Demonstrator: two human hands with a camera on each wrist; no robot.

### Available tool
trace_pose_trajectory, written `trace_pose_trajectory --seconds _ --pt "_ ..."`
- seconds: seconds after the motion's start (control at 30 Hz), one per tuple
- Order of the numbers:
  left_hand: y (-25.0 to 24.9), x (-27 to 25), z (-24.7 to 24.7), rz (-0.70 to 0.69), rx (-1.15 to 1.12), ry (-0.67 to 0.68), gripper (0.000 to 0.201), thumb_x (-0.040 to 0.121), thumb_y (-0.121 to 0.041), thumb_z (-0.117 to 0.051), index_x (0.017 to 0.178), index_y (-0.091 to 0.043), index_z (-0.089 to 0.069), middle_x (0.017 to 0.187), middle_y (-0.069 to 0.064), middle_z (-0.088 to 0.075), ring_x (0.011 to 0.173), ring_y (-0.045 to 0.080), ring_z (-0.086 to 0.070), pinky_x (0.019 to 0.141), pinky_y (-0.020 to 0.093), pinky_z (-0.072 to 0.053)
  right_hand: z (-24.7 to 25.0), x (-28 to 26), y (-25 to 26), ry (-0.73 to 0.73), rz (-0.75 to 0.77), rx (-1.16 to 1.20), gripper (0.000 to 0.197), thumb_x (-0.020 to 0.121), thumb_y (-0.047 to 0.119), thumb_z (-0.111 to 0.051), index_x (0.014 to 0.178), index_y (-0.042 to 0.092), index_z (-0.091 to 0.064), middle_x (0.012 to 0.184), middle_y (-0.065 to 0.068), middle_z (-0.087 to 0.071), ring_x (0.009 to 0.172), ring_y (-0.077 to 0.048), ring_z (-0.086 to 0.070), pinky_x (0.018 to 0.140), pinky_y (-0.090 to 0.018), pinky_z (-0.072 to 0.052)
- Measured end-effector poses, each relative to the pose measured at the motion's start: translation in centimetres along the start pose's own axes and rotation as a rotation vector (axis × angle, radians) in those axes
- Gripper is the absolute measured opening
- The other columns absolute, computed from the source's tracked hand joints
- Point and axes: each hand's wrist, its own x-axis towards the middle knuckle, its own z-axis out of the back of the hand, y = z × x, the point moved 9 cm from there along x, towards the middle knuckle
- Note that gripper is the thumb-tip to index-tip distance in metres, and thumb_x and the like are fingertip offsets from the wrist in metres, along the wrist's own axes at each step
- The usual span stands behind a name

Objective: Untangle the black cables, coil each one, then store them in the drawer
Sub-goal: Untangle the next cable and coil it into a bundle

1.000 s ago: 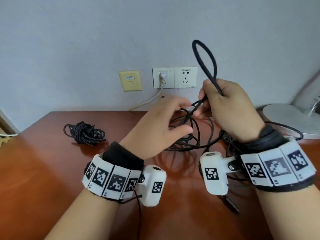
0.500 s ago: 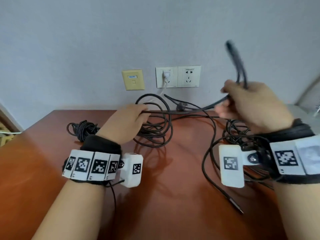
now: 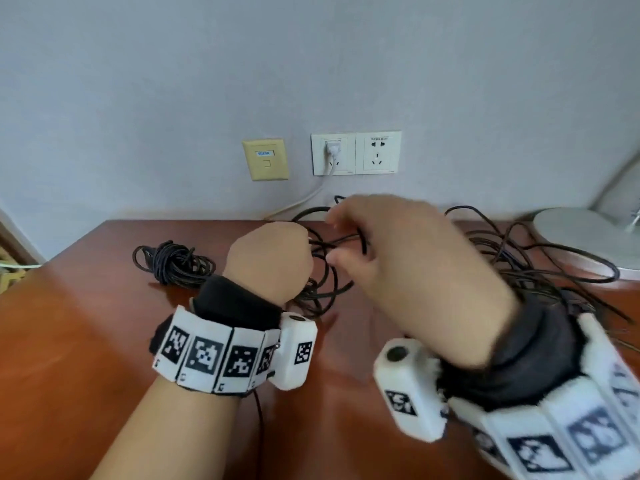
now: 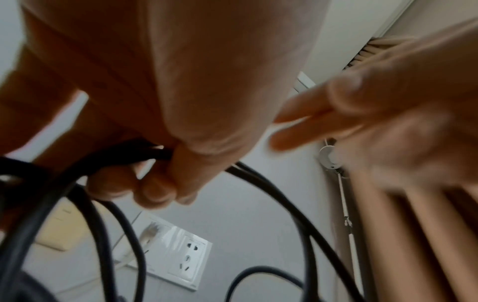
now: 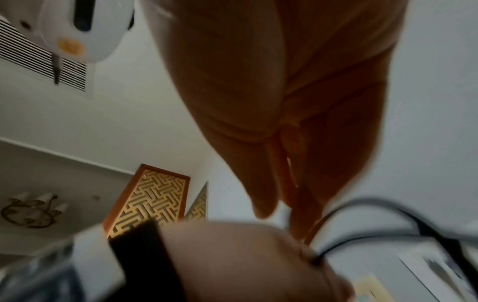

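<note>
My left hand point(image 3: 277, 258) is a fist over the brown desk point(image 3: 86, 341), gripping several loops of a black cable point(image 3: 325, 289). In the left wrist view its curled fingers point(image 4: 155, 183) wrap those cable strands point(image 4: 145, 153). My right hand point(image 3: 346, 237) is blurred and sits just right of the left fist, its fingers straight; a strand crosses by its fingertips point(image 5: 297, 224). Nothing is plainly held in it. A second black cable point(image 3: 173, 265) lies coiled in a bundle at the left. Loose tangled cable point(image 3: 519, 258) sprawls to the right.
A grey round lamp base point(image 3: 581, 237) stands at the desk's back right, with cable lying against it. On the wall are a double socket point(image 3: 377, 152) with a white plug point(image 3: 332, 148) and a beige plate point(image 3: 265, 159). No drawer is in view.
My right hand has dropped from its raised spot at the right and swung left to the left fist. The left hand has kept its grip on the loops.
</note>
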Motion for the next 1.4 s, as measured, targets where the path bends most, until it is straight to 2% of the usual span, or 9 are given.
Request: trace_pose_trajectory --seconds 0.13,0.3,0.5,0.6,0.73,0.87,1.0,1.23,1.4 --pt "-1.6 -0.4 1.3 -0.143 -0.134 -0.031 0.029 0.099 -0.025 -0.048 0.071 -0.022 -0.043 0.078 -0.003 -0.053 0.082 0.02 -0.055 0.065 0.027 -0.029 -5.4 1.5 -2.2 0.127 -0.032 -0.209 0.026 0.094 0.021 -0.052 0.119 0.021 -0.058 0.114 -0.002 -0.064 0.106 -0.024 -0.061 0.085 -0.032 -0.047" --pt "-0.9 -0.5 3.1 -0.212 -0.346 -0.092 0.022 0.095 -0.029 -0.057 0.075 -0.021 -0.052 0.073 -0.007 -0.053 0.07 0.006 -0.049 0.064 0.025 -0.034 -1.1 2.1 -7.4 -0.205 -0.164 0.243 0.019 0.095 0.02 -0.056 0.081 0.02 -0.069 0.062 0.004 -0.068 0.061 -0.005 -0.066 0.069 -0.017 -0.048" --pt "0.8 0.7 1.3 -0.124 -0.325 -0.101 0.02 0.095 -0.027 -0.054 0.081 -0.014 -0.057 0.078 -0.002 -0.061 0.075 0.014 -0.056 0.068 0.027 -0.041 2.2 0.8 -11.3 -0.53 -0.35 0.69 0.029 0.1 0.013 -0.041 0.078 0.015 -0.059 0.076 -0.006 -0.068 0.058 -0.011 -0.07 0.045 -0.016 -0.048" --pt "1.6 1.1 0.3 -0.048 -0.285 -0.096 0.02 0.091 -0.021 -0.054 0.076 -0.009 -0.06 0.077 0.006 -0.063 0.077 0.024 -0.059 0.073 0.035 -0.046 2.5 0.7 -11.5 -0.579 -0.355 0.839 0.028 0.101 0.012 -0.038 0.079 0.015 -0.056 0.072 -0.006 -0.066 0.057 -0.018 -0.07 0.047 -0.024 -0.052" --pt "3.1 1.2 0.8 0.01 -0.366 -0.104 0.006 0.085 -0.018 -0.064 0.086 -0.023 -0.062 0.1 -0.003 -0.05 0.09 0.012 -0.056 0.084 0.021 -0.042 1.9 0.8 -11.9 -0.532 -0.404 0.93 0.025 0.102 0.011 -0.034 0.085 0.012 -0.053 0.07 -0.005 -0.067 0.052 -0.018 -0.068 0.05 -0.029 -0.057" --pt "0.3 -0.5 5.3 -0.203 -0.578 -0.426 0.031 0.083 -0.018 -0.072 0.11 -0.023 -0.058 0.116 -0.007 -0.046 0.111 0.006 -0.049 0.095 0.016 -0.037 1.7 1.3 -10.4 -0.446 -0.307 0.887 0.026 0.103 0.012 -0.035 0.084 0.015 -0.052 0.071 -0.004 -0.067 0.048 -0.017 -0.065 0.045 -0.022 -0.049" --pt "-3.3 -0.2 3.7 -0.296 -0.612 -0.301 0.044 0.095 -0.035 -0.054 0.136 -0.021 -0.049 0.131 -0.007 -0.057 0.123 0.006 -0.049 0.104 0.026 -0.039 1.8 1.7 -8.3 -0.36 -0.148 0.868 0.026 0.104 0.012 -0.037 0.085 0.015 -0.054 0.075 -0.005 -0.068 0.052 -0.02 -0.066 0.053 -0.029 -0.054" --pt "-2.4 0.7 1.4 -0.249 -0.591 -0.241 0.029 0.097 -0.035 -0.044 0.111 -0.015 -0.06 0.098 -0.002 -0.068 0.093 0.016 -0.062 0.085 0.045 -0.049 3.5 1.2 -7.9 -0.482 -0.03 1.052 0.028 0.105 0.008 -0.034 0.085 0.014 -0.052 0.068 0.002 -0.065 0.048 -0.014 -0.061 0.052 -0.024 -0.05" --pt "-0.7 1.0 1.6 -0.167 -0.614 -0.22 0.013 0.095 -0.034 -0.055 0.106 -0.037 -0.061 0.093 -0.012 -0.053 0.081 0.0 -0.057 0.079 0.014 -0.043 4.7 0.3 -10.5 -0.741 -0.123 1.213 0.027 0.105 0.012 -0.035 0.085 0.017 -0.052 0.069 0.003 -0.066 0.05 -0.011 -0.06 0.053 -0.023 -0.051"
